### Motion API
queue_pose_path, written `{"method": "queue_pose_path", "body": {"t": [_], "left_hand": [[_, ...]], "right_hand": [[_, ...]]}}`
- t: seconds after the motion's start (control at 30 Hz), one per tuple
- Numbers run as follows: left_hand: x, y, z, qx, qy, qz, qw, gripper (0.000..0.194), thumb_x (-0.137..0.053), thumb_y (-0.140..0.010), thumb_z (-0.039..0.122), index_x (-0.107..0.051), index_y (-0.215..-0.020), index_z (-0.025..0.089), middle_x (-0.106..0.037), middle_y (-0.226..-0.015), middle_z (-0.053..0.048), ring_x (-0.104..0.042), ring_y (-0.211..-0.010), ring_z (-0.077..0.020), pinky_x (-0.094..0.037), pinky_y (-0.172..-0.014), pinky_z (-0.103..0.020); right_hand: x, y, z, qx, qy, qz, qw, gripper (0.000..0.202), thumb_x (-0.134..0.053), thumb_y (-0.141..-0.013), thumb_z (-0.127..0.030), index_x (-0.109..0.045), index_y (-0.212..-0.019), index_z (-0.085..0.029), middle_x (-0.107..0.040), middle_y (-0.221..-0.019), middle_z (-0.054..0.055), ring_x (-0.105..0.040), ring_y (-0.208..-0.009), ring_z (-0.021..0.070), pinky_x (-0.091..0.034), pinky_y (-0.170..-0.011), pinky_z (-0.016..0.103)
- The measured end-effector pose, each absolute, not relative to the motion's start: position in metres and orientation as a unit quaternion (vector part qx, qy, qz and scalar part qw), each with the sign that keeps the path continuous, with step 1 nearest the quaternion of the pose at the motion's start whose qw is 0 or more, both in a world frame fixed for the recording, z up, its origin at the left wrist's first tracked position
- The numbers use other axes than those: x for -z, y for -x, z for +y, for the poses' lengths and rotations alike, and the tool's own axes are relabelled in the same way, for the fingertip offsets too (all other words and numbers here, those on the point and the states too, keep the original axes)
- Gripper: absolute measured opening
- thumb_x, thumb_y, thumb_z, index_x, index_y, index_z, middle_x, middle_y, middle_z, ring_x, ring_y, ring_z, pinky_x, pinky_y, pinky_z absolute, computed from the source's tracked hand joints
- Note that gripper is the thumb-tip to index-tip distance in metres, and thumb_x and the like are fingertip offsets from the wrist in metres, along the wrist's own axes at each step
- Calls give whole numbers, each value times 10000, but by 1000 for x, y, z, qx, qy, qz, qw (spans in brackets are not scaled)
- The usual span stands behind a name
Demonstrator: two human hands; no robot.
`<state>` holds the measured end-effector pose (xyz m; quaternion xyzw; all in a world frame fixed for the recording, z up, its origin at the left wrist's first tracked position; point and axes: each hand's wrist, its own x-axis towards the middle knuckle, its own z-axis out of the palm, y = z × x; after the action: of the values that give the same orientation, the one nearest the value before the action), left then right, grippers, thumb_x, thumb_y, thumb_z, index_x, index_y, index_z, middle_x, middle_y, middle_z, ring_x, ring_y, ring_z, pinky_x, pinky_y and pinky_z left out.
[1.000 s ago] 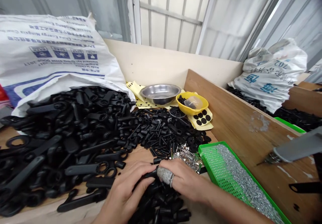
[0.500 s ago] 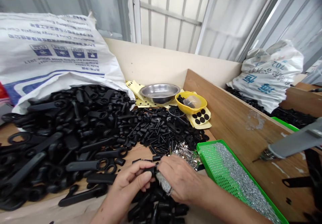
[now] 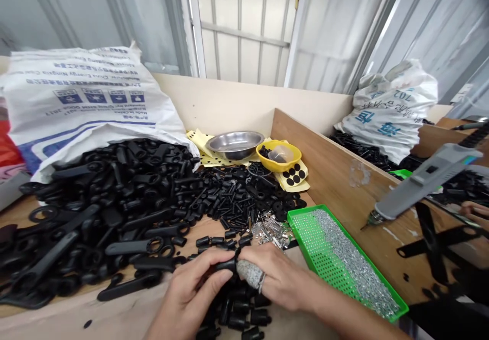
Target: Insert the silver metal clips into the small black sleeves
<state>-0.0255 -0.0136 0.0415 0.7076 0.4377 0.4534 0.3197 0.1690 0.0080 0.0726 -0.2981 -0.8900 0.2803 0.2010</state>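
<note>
Evidently, a black cylindrical part (image 3: pixel 225 265) is held above the pile of black fittings (image 3: pixel 241 307), pinched in the closed grip of the left hand (image 3: pixel 194 290), presumably for steadiness, with the right hand (image 3: pixel 278 277) tight on its other end; the green tray (image 3: pixel 324 266) lies alongside, seemingly for reach
</note>
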Motion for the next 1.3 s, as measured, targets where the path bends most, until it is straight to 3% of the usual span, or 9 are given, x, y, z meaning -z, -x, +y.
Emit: {"method": "queue_pose_path", "body": {"t": [0.23,0.47,0.6,0.7,0.9,1.17,1.3], "left_hand": [[-42,27,-22,-442,-748,415,271,210,-585,-797,186,-649,-955,308,-713,-884,43,-660,-807,-143,-479,-737,-162],[-40,24,-24,-425,-650,458,433,146,-578,-791,291,-681,-886,249,-641,-609,44,-577,-560,-125,-471,-537,-174],[-43,22,-26,-418,-560,461,547,203,-605,-765,361,-678,-865,201,-632,-603,26,-537,-538,-112,-445,-502,-175],[-43,24,-30,-409,-529,457,586,270,-622,-736,424,-676,-831,177,-615,-556,21,-508,-489,-102,-416,-454,-169],[-38,27,-41,-426,-606,449,501,222,-570,-784,374,-676,-888,210,-648,-632,17,-563,-557,-132,-470,-512,-192],[-46,25,-49,-445,-759,385,278,202,-562,-804,195,-655,-956,291,-712,-784,47,-656,-682,-142,-494,-651,-169],[-50,23,-52,-446,-785,357,238,240,-547,-812,161,-632,-988,300,-721,-830,48,-667,-725,-139,-483,-675,-154]], "right_hand": [[-68,-170,1,-393,316,-831,237,150,-391,-854,-133,-465,-735,-188,-490,-677,-33,-477,-651,100,-336,-601,192],[-64,-168,-1,-167,273,-932,170,155,-429,-739,-129,-498,-876,-151,-564,-837,63,-483,-718,167,-375,-654,262],[-56,-165,2,-18,234,-959,156,107,-408,-774,-192,-502,-802,-149,-539,-753,75,-439,-649,180,-366,-626,295],[-55,-164,0,16,225,-962,155,101,-395,-783,-199,-488,-770,-159,-512,-714,65,-419,-625,178,-353,-614,296],[-67,-165,-18,-174,301,-925,154,124,-392,-756,-121,-469,-838,-173,-511,-734,22,-443,-640,145,-332,-586,235],[-66,-169,-36,-403,334,-816,245,148,-381,-817,-157,-480,-710,-178,-464,-641,-24,-440,-612,110,-328,-592,210],[-61,-169,-38,-503,342,-751,257,158,-371,-814,-166,-481,-700,-169,-467,-607,-24,-440,-558,97,-337,-537,191]]}}
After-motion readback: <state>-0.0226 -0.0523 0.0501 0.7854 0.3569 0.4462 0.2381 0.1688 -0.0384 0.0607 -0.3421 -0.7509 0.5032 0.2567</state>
